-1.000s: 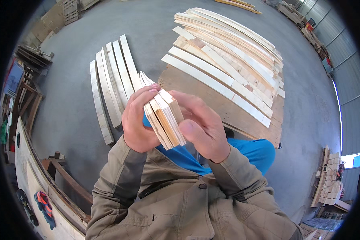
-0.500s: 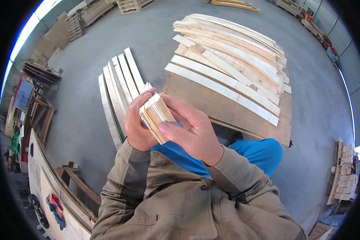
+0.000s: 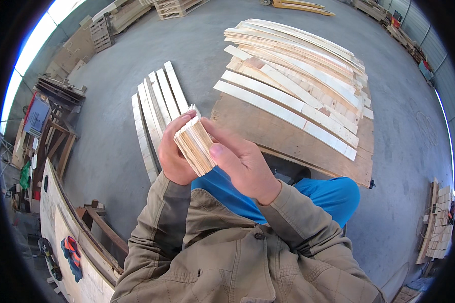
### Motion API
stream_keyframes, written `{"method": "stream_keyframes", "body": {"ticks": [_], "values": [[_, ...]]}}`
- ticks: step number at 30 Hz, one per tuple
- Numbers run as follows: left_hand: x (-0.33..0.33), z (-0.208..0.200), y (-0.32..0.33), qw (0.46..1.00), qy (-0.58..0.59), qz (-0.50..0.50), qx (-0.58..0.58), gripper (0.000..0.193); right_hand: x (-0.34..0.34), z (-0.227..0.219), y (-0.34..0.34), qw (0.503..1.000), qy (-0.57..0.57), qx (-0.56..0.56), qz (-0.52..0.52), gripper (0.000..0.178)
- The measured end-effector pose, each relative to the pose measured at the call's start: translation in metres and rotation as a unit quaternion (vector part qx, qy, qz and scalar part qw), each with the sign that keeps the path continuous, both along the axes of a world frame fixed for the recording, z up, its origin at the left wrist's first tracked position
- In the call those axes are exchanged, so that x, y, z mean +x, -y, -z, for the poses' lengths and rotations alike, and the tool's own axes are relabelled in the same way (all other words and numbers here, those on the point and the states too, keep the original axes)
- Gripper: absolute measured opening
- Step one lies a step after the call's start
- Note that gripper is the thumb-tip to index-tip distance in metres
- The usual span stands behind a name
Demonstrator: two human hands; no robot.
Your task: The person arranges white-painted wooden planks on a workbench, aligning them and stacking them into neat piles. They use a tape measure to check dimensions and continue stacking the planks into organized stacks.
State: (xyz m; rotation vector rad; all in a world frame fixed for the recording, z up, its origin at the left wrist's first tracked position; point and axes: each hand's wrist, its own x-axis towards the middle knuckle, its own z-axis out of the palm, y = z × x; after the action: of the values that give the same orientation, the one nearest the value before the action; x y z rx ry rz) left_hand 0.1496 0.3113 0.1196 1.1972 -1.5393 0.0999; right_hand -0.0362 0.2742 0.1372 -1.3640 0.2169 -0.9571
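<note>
Nearest to me on the head camera are 1 brown jacket [image 3: 227, 262], with 1 dark button plain to see, and blue trousers [image 3: 333, 199]. Above them I have 2 hands on 1 bundle of wooden pieces [image 3: 193, 149]. It sits between the palms, in front of the jacket, with its layered end tilted up towards me. I make out several thin layers, too fine to count.

The left hand [image 3: 172, 155] curls around the bundle's left side, its fingers bent over the top. The right hand [image 3: 245, 164] grips the right side, thumb lying against the edge near the end. I see both hands closed on the wood, neither spread.

At lower left stands 1 pale panel [image 3: 50, 202], bearing orange and dark blue gloves [image 3: 72, 256]; I cannot tell whether they number 1 or 2. Just beside them is 1 dark tool [image 3: 49, 258].

Beyond the hands, I count at least 5 floor strips [image 3: 167, 92] lying at left. At right is 1 wooden platform [image 3: 258, 132]. Near its front edge lie 2 white strips [image 3: 283, 120], side by side; behind them is 1 strip pile [image 3: 308, 76], overlapping too much for me to count.

Farthest off, I see 2 yellow forks [image 3: 303, 7] and, at upper left, 1 pallet [image 3: 178, 7].
</note>
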Motion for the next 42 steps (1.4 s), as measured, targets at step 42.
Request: {"method": "stream_keyframes", "body": {"ticks": [42], "values": [[0.014,-0.054,0.006,0.926,0.104,0.225,0.284,0.058,-0.030,0.028,-0.017,0.896,-0.088,-0.356,0.250,0.082]]}}
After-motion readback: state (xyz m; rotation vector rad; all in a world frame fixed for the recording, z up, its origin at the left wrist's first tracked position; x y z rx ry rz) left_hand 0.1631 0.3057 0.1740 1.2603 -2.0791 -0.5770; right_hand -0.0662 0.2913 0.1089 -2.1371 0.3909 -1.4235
